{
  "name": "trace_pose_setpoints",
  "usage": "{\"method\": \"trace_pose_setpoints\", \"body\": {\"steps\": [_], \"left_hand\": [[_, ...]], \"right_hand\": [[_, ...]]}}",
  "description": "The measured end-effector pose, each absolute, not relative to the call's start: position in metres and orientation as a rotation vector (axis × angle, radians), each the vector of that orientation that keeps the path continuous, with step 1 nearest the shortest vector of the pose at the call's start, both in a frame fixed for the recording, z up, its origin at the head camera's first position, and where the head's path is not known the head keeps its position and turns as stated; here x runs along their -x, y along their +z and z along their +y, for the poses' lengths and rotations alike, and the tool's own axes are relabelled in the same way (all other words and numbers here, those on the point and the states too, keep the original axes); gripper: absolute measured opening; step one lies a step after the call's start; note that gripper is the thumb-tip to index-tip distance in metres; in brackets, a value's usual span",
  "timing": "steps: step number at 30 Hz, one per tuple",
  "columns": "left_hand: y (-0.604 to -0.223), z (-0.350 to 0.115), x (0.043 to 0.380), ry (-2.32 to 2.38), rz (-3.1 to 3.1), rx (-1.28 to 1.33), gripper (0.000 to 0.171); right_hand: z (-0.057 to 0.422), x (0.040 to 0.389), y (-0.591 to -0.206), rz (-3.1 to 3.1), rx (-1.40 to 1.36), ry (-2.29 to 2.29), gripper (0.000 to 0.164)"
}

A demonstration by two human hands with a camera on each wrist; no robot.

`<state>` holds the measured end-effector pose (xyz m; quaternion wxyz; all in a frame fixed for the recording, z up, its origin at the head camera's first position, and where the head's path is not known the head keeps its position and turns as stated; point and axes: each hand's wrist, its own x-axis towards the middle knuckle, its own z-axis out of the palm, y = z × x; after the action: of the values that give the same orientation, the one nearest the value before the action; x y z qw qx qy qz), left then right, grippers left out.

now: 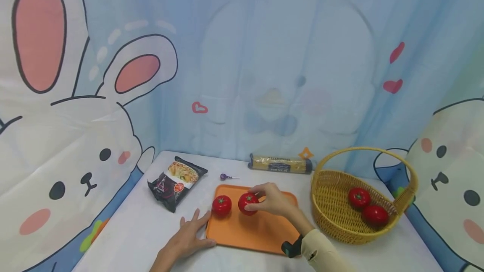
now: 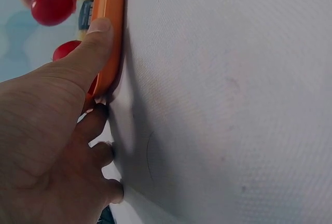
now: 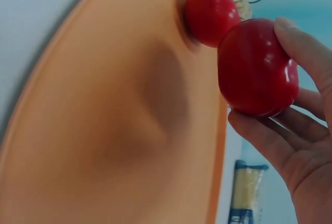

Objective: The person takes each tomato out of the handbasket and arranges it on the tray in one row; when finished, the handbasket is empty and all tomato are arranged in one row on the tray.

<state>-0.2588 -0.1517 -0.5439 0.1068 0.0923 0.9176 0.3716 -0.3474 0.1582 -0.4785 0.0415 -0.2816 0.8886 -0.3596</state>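
My right hand (image 1: 273,199) holds a shiny red tomato (image 1: 247,204) between thumb and fingers. In the right wrist view this tomato (image 3: 257,68) hangs above the orange tray (image 3: 119,105), its shadow lying apart on the tray surface. A second tomato (image 1: 221,206) sits at the tray's left side, near the fingers of my left hand (image 1: 188,237). That left hand rests at the tray's near left corner, fingers spread and the thumb (image 2: 98,37) against the orange rim. Two more tomatoes, one (image 1: 359,197) with its green top showing, lie inside the wicker basket (image 1: 329,205) on the right.
A black noodle packet (image 1: 177,184) lies left of the tray. Behind the tray are a small purple lollipop (image 1: 228,176) and a spaghetti pack (image 1: 280,164). The basket's tall handle (image 1: 363,149) arches over it. A printed curtain (image 1: 234,53) hangs behind the white table (image 1: 130,230).
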Motion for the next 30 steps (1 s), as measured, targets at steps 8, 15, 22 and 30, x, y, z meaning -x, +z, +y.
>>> {"method": "trace_pose_setpoints", "body": {"steps": [8,15,22,30], "left_hand": [[-0.546,-0.151,0.259,1.086,2.714,-0.289,0.094],[-0.547,-0.151,0.259,1.089,2.7,-0.29,0.095],[-0.546,-0.151,0.259,1.079,2.714,-0.301,0.095],[-0.548,-0.153,0.259,1.091,2.703,-0.312,0.097]], "right_hand": [[0.142,0.348,-0.494,2.732,0.712,-1.104,0.055],[0.136,0.349,-0.508,2.745,0.708,-1.132,0.057],[0.135,0.349,-0.513,2.751,0.684,-1.139,0.059],[0.134,0.351,-0.517,2.728,0.71,-1.175,0.06]]}}
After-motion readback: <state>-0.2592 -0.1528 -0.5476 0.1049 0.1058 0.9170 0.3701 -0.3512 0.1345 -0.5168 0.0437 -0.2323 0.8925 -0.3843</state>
